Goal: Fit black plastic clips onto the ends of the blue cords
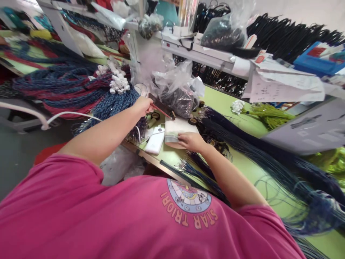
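Note:
My left hand point(145, 105) is closed around the near end of a dark flat slab with a red edge point(161, 107), which looks like a phone. Its far end reaches over a white, flat, pad-like thing point(176, 126). My right hand point(192, 141) grips the near right edge of that white thing, its fingers curled over a greyish strip. A white power bank point(155, 140) with a cable lies between my hands. Small dark rolls of tape point(192, 121) sit beside the white thing. The slab's face is hard to make out.
A clear plastic bag of dark items point(179, 95) stands behind my hands. Bundled blue and red cords point(70, 86) lie left, long dark cords point(242, 144) right. Above the green table point(215, 102) runs a shelf point(205, 52) with papers and a blue bin point(318, 63).

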The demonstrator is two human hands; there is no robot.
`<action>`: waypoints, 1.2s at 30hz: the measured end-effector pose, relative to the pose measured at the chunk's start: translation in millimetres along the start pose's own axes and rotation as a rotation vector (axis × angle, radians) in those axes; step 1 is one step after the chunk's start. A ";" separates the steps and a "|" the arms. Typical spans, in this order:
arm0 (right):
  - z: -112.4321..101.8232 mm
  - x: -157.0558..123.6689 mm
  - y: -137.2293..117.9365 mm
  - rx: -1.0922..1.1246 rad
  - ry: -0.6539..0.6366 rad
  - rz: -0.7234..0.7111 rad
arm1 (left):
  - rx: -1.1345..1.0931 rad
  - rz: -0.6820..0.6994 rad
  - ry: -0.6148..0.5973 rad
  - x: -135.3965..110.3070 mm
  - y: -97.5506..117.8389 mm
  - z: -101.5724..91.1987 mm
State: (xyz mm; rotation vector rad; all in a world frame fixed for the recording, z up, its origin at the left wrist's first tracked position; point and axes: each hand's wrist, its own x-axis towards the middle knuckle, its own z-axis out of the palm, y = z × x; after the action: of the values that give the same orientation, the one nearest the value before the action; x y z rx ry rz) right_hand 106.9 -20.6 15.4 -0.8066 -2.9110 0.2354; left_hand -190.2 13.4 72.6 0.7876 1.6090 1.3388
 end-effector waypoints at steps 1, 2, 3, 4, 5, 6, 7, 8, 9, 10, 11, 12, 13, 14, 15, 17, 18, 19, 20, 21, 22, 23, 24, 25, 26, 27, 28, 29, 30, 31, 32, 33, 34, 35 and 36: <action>-0.5 0.0 0.3 0.029 0.015 0.020 | 0.003 0.016 0.006 -5.6 4.8 -6.5; -2.5 0.8 0.8 0.069 0.054 0.068 | 0.001 0.032 0.008 -11.4 9.8 -12.3; -6.1 2.7 1.4 0.121 0.116 0.134 | -0.006 0.053 -0.007 -17.3 15.0 -17.1; -11.6 5.5 1.9 0.183 0.190 0.203 | -0.011 0.077 -0.031 -23.4 20.2 -20.4; -18.8 9.2 2.0 0.247 0.263 0.262 | -0.011 0.099 -0.057 -29.4 25.3 -22.1; -27.4 13.5 1.4 0.303 0.326 0.300 | -0.007 0.124 -0.090 -35.5 30.3 -22.0; -36.7 18.1 -0.1 0.341 0.370 0.316 | 0.003 0.148 -0.125 -41.5 35.0 -20.3; -46.0 22.6 -2.6 0.358 0.398 0.320 | 0.016 0.171 -0.161 -47.3 39.3 -17.1; -54.4 26.6 -6.1 0.357 0.410 0.320 | 0.031 0.193 -0.203 -52.8 43.1 -12.7; -61.3 29.8 -10.4 0.344 0.412 0.319 | 0.043 0.212 -0.249 -57.8 46.5 -7.6; -66.2 31.9 -15.2 0.325 0.412 0.319 | 0.048 0.232 -0.292 -62.2 49.4 -2.1; -69.0 33.0 -20.0 0.302 0.418 0.320 | 0.046 0.248 -0.333 -66.0 51.8 3.5; -69.9 33.0 -24.5 0.274 0.432 0.324 | 0.040 0.259 -0.369 -69.1 53.9 8.8; -69.4 32.1 -28.1 0.238 0.457 0.329 | 0.034 0.264 -0.395 -71.5 55.6 13.8; -68.5 30.3 -30.7 0.195 0.491 0.335 | 0.027 0.265 -0.415 -73.3 57.0 18.2; -69.6 24.9 -32.2 0.096 0.570 0.351 | 0.002 0.268 -0.453 -74.9 58.6 25.2; -73.5 21.4 -31.6 0.047 0.605 0.361 | -0.015 0.273 -0.483 -74.3 58.4 27.6; -80.6 17.4 -30.4 0.000 0.631 0.371 | -0.026 0.279 -0.515 -72.6 57.3 29.4; -91.4 12.9 -28.9 -0.048 0.651 0.384 | -0.021 0.281 -0.542 -69.4 55.0 30.7; -105.8 8.1 -27.3 -0.095 0.665 0.402 | 0.022 0.278 -0.553 -64.7 51.4 31.6; -123.9 3.0 -25.6 -0.141 0.677 0.426 | 0.132 0.273 -0.545 -58.4 46.2 32.4; -144.9 -2.2 -23.4 -0.188 0.698 0.463 | 0.286 0.268 -0.511 -50.6 39.8 33.2; -168.3 -7.3 -20.2 -0.225 0.714 0.503 | 0.498 0.260 -0.461 -41.7 32.2 34.3; -192.9 -12.2 -15.3 -0.254 0.748 0.555 | 0.762 0.262 -0.409 -32.3 24.0 36.0; -217.8 -16.5 -8.2 -0.277 0.782 0.608 | 0.873 0.245 -0.392 -22.8 15.5 38.4; -241.8 -20.2 1.8 -0.293 0.822 0.691 | 0.940 0.226 -0.376 -13.9 7.0 41.5; -264.0 -23.2 14.8 -0.278 0.841 0.824 | 0.988 0.204 -0.360 -5.9 -1.0 45.2; -283.3 -25.6 30.8 -0.277 0.845 0.898 | 1.015 0.180 -0.344 0.8 -8.5 49.3; -299.3 -27.5 49.2 -0.286 0.860 0.953 | 1.033 0.159 -0.329 6.1 -15.4 53.3; -311.5 -28.9 69.1 -0.287 0.849 0.999 | 1.044 0.137 -0.316 10.1 -21.7 57.1; -319.9 -29.9 89.3 -0.287 0.837 1.035 | 1.045 0.113 -0.306 12.9 -27.5 60.2; -324.6 -30.5 108.6 -0.279 0.798 1.059 | 1.037 0.088 -0.298 14.8 -32.8 62.5; -326.0 -30.7 125.6 -0.265 0.766 1.033 | 1.022 0.058 -0.292 16.1 -37.6 63.7; -324.6 -30.3 139.5 -0.222 0.736 0.951 | 0.998 0.026 -0.288 17.0 -41.8 64.1; -321.0 -29.2 149.5 -0.167 0.713 0.833 | 0.964 -0.007 -0.286 17.6 -45.4 63.9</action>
State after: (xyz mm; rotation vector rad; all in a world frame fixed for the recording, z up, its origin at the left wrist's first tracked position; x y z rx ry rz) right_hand 254.3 129.1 301.9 -1.6709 -1.8338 -0.2049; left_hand -136.9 45.7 22.1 1.4437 1.9820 0.3353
